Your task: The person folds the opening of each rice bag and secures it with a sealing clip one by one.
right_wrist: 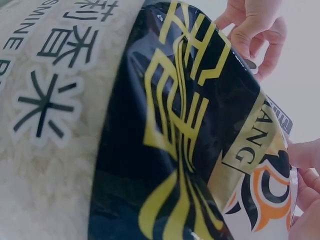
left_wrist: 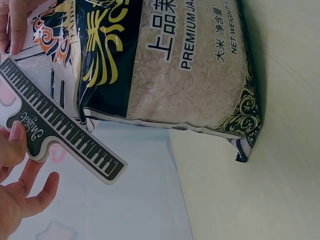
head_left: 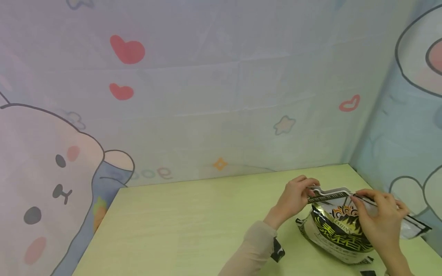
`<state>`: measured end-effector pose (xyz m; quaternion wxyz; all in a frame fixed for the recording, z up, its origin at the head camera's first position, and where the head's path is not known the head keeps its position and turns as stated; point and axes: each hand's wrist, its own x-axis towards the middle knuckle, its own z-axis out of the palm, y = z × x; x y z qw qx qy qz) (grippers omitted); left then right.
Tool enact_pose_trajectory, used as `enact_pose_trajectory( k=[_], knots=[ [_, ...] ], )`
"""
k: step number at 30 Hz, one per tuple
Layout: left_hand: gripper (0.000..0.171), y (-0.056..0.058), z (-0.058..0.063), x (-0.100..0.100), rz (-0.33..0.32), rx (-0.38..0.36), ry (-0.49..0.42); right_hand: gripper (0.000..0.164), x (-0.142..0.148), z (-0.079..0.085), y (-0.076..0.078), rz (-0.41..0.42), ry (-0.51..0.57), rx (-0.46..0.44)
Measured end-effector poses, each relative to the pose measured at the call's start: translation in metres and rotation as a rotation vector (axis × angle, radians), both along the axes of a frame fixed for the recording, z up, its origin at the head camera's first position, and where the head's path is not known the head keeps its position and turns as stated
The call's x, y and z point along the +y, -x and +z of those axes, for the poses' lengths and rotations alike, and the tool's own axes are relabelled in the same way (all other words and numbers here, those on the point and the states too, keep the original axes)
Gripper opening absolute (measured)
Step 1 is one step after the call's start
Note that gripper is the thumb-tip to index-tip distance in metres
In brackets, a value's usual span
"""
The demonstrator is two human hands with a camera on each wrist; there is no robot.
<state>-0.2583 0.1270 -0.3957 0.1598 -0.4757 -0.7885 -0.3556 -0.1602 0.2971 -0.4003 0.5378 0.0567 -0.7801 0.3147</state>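
Observation:
A bag of rice (head_left: 340,234) with a black-and-gold label lies on the table at the right, its silvery top (head_left: 333,203) turned up toward the hands. My left hand (head_left: 296,196) pinches the handle of a flat clip printed with piano keys (left_wrist: 65,120), at the left part of the bag's top edge. In the left wrist view the clip slants across the clear plastic near the label. My right hand (head_left: 381,218) pinches the bag's top edge close to the clip's other end. Rice grains show through the bag's clear panel (right_wrist: 55,165).
A small black object (head_left: 277,251) lies on the table beside the left sleeve, and another dark piece (head_left: 368,273) shows at the bottom edge. The pale green table (head_left: 179,226) meets cartoon-printed cloth walls (head_left: 207,99) at the back and the right.

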Motion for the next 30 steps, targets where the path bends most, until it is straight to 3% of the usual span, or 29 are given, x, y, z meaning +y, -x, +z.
enact_pose_trajectory(
  k=[5, 10, 18, 30],
  knots=[
    [0.043, 0.001, 0.003, 0.001, -0.033, -0.014, -0.004, 0.015, 0.001, 0.001, -0.001, 0.011, 0.028, -0.015],
    [0.041, -0.001, 0.006, 0.007, -0.071, -0.031, -0.021, 0.025, 0.001, 0.004, -0.002, 0.006, 0.029, -0.039],
    [0.044, -0.005, 0.010, 0.012, -0.047, -0.060, -0.018, 0.025, 0.001, 0.006, -0.004, 0.001, 0.012, -0.045],
    [0.041, -0.007, 0.015, 0.016, -0.052, -0.015, -0.011, 0.031, 0.000, 0.011, -0.006, 0.014, 0.052, -0.128]
  ],
)
